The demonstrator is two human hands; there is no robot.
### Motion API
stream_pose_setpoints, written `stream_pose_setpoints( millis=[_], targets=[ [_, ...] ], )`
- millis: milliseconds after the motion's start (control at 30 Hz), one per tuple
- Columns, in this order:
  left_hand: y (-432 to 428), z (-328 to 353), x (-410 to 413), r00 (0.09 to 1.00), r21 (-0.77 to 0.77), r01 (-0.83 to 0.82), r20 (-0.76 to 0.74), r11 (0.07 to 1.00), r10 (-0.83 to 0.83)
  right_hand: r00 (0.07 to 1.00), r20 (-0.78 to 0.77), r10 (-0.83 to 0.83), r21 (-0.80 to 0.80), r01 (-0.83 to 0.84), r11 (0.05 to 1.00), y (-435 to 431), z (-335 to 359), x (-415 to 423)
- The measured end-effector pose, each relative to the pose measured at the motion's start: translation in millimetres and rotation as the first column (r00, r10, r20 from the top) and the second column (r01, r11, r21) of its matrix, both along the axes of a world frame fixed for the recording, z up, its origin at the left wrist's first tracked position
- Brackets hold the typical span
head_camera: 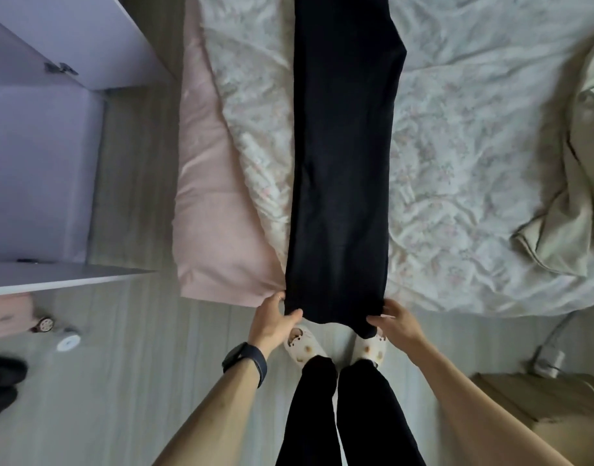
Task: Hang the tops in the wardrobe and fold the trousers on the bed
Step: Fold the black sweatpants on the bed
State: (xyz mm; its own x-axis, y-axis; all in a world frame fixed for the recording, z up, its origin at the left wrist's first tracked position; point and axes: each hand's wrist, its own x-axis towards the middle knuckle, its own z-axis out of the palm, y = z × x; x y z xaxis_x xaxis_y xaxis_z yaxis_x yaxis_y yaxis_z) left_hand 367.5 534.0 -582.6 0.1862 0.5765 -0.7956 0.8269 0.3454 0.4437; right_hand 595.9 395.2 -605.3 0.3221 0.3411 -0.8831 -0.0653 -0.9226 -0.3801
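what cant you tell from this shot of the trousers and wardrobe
- Head view: the far end of the black trousers is cut off by the top edge.
- Head view: some fingertips of the left hand and right hand are hidden by the cloth they pinch.
- Head view: the wardrobe runs off the left edge; no rail shows.
- Head view: the beige cloth runs off the right edge; its kind is unclear.

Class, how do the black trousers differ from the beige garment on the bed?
The black trousers lie flat and stretched out; the beige garment is crumpled in a heap. The left hand and right hand grip the trousers' near end; the beige garment is untouched. Both rest on the floral bedspread.
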Motion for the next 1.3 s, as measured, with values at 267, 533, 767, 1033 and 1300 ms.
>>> stream_pose_setpoints(
  millis=[267, 533, 767, 1033, 1300],
  targets=[
    [-31.2, -30.0, -7.5, 0.989, -0.051, -0.135, 0.058, 0.990, 0.138, 0.992, 0.025, 0.120, 0.064, -0.122, 0.990, -18.2, -26.2, -12.5],
    [-57.1, -4.6, -33.7, 0.935, -0.292, -0.219, 0.210, 0.931, 0.286, 0.975, -0.160, -0.152, 0.157, 0.178, 0.971, -64.8, 30.3, -25.8],
    [-89.1, 34.7, -36.9, 0.862, -0.373, -0.287, 0.300, 0.882, 0.408, 0.937, -0.114, -0.329, 0.128, 0.342, 0.931, -95.3, 68.9, -32.7],
    [-126.6, 14.4, 9.8, 0.997, 0.074, -0.055, 0.065, 0.996, 0.050, 0.858, 0.495, -0.136, 0.036, 0.136, 0.990, -101.6, 50.1, -6.5],
    [-115.1, -27.6, -21.4, 0.987, 0.199, -0.155, -0.013, 0.968, 0.161, 0.942, 0.336, -0.002, 0.093, -0.031, 0.995, -101.8, 3.8, -30.8]
  ],
)
